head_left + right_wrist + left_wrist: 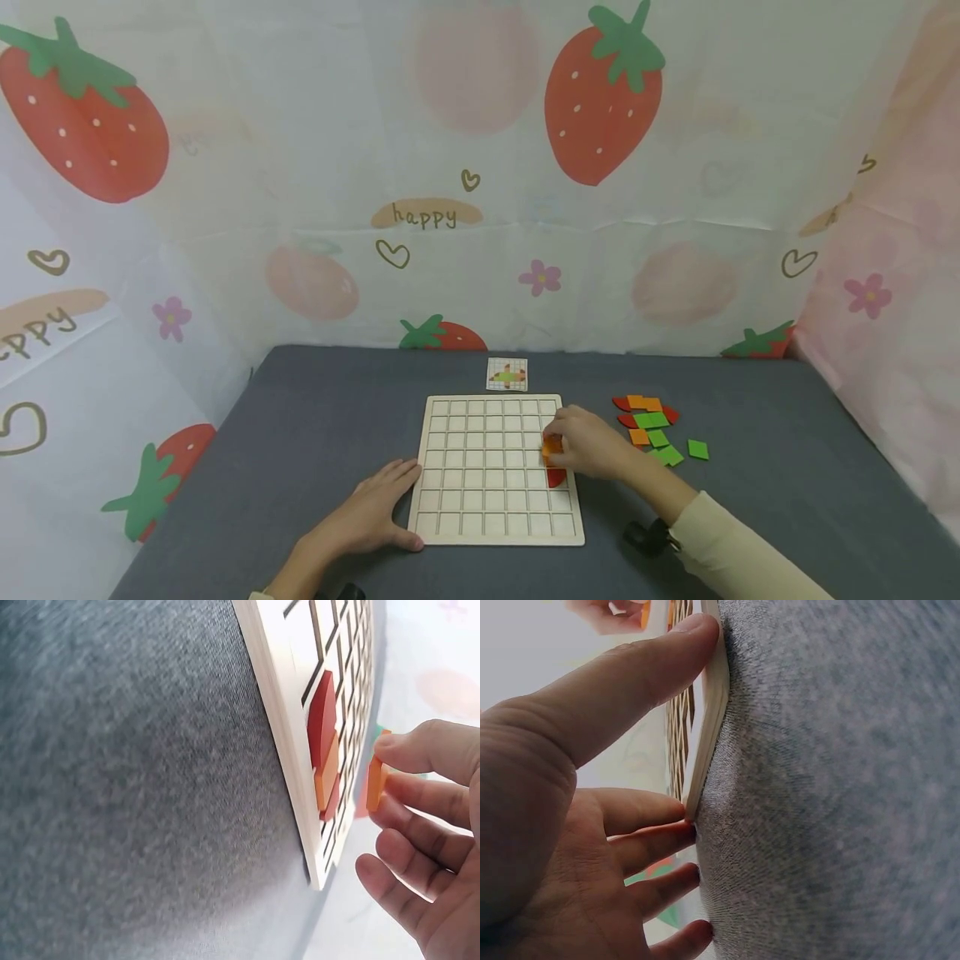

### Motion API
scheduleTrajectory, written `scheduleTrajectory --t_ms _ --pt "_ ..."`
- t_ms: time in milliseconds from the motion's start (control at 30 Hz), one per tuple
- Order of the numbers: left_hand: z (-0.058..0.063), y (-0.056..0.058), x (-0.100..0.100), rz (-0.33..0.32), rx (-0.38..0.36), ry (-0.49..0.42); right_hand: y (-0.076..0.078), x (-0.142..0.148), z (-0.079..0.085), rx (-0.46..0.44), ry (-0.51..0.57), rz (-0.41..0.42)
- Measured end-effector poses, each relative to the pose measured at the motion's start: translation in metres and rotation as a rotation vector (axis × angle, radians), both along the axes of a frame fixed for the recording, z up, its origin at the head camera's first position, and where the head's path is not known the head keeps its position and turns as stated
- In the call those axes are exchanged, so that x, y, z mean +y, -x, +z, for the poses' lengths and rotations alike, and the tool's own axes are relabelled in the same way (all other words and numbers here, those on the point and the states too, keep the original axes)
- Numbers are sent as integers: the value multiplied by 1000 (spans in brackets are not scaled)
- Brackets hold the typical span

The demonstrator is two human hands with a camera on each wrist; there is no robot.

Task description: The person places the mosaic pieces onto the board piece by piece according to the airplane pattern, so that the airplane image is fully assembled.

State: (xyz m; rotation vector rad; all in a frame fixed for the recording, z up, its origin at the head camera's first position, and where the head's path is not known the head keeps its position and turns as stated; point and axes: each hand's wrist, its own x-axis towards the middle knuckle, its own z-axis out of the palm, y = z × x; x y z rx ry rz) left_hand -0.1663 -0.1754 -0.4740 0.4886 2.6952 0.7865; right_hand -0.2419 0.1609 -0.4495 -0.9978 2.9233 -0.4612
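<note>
Orange tile (375, 780) pinched in right hand (592, 442), held above right side of board (474, 479)

Thumb and fingertips pinch the tile; right wrist view shows a gap between it and the board's surface, so it's not seated
Second orange tile (328, 778) is on the board below, right-hand column; near red piece (556, 477) sits against its near side, far red piece (330, 806) shows just past its far side, mostly hidden
Left hand (378, 507) spread wide: thumb at board's near left corner, index fingertip touching left edge, other fingertips down on the dark grey cloth (315, 425)
Right of board: loose cluster of red, orange and green pieces (658, 420), some touching or overlapping; lone green tile (697, 450) apart, farther right
Printed card (507, 374) just past board's far edge, small multicoloured figure on a grid
Behind everything: white backdrop (322, 150) with strawberries and hearts
</note>
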Motion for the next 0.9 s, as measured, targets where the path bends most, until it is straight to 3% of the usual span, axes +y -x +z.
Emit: scheduleTrajectory --t_ms 433,900 --pt "-1 0 0 6 -11 -4 0 -12 -6 14 21 94" --pt "-2 0 0 4 4 -3 2 -18 -14 40 8 116"
